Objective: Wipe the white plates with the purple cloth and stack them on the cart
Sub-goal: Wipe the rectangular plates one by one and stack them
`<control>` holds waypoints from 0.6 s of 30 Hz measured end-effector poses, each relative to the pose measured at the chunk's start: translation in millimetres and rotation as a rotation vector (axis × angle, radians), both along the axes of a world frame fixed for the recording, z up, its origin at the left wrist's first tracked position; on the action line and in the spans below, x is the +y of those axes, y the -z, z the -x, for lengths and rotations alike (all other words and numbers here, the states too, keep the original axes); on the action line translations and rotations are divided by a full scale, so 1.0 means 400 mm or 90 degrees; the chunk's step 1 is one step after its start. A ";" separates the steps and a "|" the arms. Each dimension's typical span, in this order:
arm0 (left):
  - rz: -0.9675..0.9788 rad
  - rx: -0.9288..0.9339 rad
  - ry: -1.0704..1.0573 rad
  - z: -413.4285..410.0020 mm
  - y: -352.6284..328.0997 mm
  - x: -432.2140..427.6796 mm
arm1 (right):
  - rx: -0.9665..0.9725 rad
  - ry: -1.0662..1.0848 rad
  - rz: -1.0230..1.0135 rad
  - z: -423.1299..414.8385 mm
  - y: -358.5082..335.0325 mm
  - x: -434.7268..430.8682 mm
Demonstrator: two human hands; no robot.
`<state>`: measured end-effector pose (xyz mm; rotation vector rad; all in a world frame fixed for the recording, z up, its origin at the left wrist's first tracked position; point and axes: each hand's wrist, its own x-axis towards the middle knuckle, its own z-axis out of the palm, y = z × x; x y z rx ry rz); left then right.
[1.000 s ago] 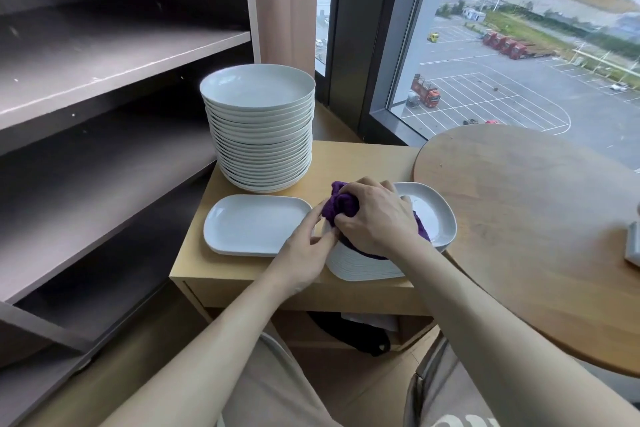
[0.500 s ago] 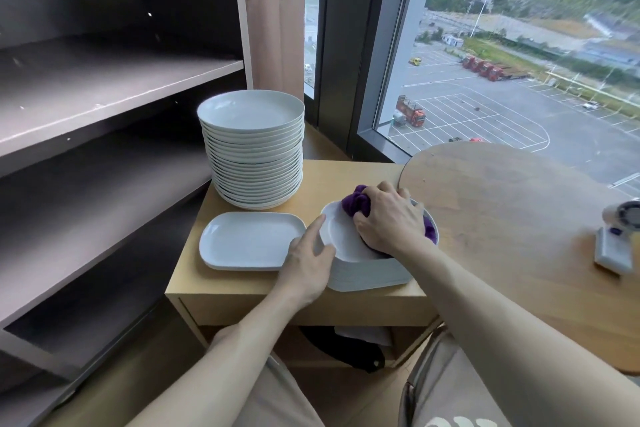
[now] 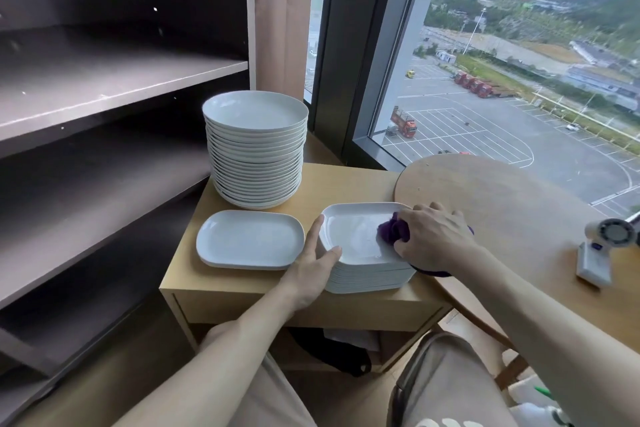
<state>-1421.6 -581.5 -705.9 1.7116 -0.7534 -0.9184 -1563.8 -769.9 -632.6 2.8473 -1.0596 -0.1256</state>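
Top plate (image 3: 349, 236), at 4 o'clock on the cart (image 3: 346, 184). Right hand (image 3: 433, 239) grips bunched purple cloth (image 3: 393, 231) at 3 o'clock; left hand (image 3: 311, 270), fingers straight, braces 8 o'clock rim. Likely stiff, slick, breakable: lift by opposite rims.

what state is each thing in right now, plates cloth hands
cloth, bunched in right hand, pressed on top plate
top plate, on the low stack, left hand touching its rim
round plates, tall upright stack, untouched
oblong plate, flat on cart, untouched
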 end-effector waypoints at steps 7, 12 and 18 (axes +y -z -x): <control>0.041 0.076 0.017 -0.002 -0.006 0.006 | -0.032 -0.077 -0.089 0.020 -0.003 0.054; 0.014 0.082 0.049 -0.018 -0.013 0.007 | -0.069 -0.143 -0.191 -0.048 0.001 0.113; 0.008 0.123 0.065 -0.040 -0.023 -0.003 | -0.114 -0.139 -0.220 -0.098 0.008 0.141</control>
